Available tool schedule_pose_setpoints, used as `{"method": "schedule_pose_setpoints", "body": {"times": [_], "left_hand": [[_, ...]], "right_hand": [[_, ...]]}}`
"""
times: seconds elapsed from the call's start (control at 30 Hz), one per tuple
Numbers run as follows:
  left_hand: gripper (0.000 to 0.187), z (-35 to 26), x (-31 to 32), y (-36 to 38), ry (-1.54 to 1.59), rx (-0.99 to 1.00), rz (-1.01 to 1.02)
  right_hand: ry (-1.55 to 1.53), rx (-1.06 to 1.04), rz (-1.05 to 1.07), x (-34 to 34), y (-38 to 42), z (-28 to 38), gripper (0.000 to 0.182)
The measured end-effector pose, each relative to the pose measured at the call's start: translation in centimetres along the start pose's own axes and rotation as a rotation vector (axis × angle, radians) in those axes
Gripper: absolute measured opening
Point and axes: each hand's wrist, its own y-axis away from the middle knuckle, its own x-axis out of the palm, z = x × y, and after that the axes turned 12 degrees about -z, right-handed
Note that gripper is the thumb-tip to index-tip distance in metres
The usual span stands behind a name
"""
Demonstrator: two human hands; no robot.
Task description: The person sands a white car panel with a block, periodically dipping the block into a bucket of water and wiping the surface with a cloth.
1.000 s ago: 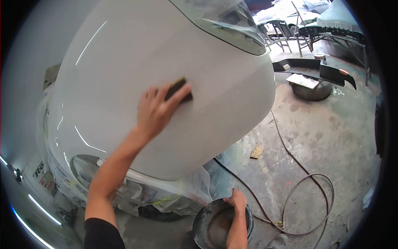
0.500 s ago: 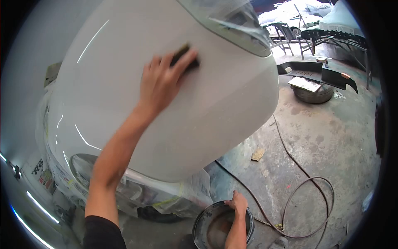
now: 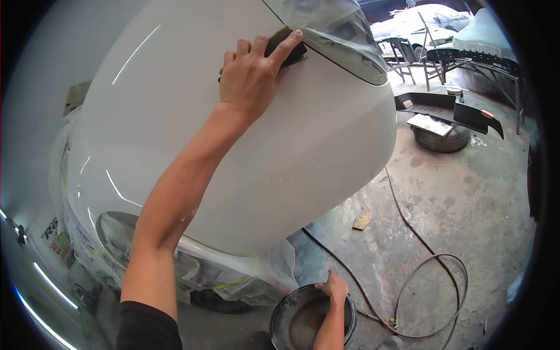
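My left hand [image 3: 251, 73] is closed around a black sanding block [image 3: 286, 48] with yellowish edges. It presses the block on the white car hood [image 3: 303, 146], close to the lower edge of the windshield [image 3: 350, 52], which has clear plastic film over it. Low in the view, my right hand [image 3: 334, 287] grips the far rim of a black bucket [image 3: 282, 315]. Murky liquid appears to lie inside the bucket. Part of the block is hidden under my left fingers.
A hose [image 3: 408, 224] runs along the floor and coils at the lower right. A scrap of tan paper [image 3: 362, 220] lies near it. Farther back, a black bumper part [image 3: 431, 107] rests by a tire [image 3: 440, 140]. Plastic sheeting [image 3: 245, 280] wraps the car's front.
My left hand has slid the sanding block up and to the right across the hood, toward the windshield. My right hand stays on the bucket rim.
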Motion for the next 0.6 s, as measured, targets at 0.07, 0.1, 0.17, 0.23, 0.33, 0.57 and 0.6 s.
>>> {"method": "schedule_pose_setpoints", "body": {"times": [0.07, 0.1, 0.17, 0.23, 0.33, 0.57, 0.6], "left_hand": [[0.073, -0.1, -0.4, 1.3, 0.042, -0.019, -0.051], [0.076, -0.4, -1.8, 4.1, 0.036, -0.004, -0.044], [0.078, -0.5, -4.3, 11.0, 0.072, -0.011, 0.048], [0.08, 0.2, -4.2, 10.0, 0.069, 0.04, 0.053], [0.08, 1.0, -1.9, 3.6, 0.029, 0.03, 0.005], [0.071, 0.4, -5.4, 12.2, 0.055, 0.027, 0.057], [0.069, 0.4, -6.5, 13.4, 0.076, 0.03, 0.096]], "right_hand": [[0.001, -0.001, 0.007, -0.2, -0.1, 0.3, 0.083], [-0.002, -0.002, 0.018, -0.5, -0.2, 0.4, 0.083], [-0.019, 0.002, 0.043, -0.8, -0.3, 0.5, 0.083], [-0.017, 0.001, 0.072, -0.9, -0.5, 0.3, 0.084], [-0.011, 0.003, 0.062, -0.9, -0.4, 0.3, 0.084], [0.009, 0.017, 0.059, -0.6, -0.3, 0.4, 0.086], [0.001, 0.007, 0.063, -0.5, -0.5, 0.2, 0.086]]}}
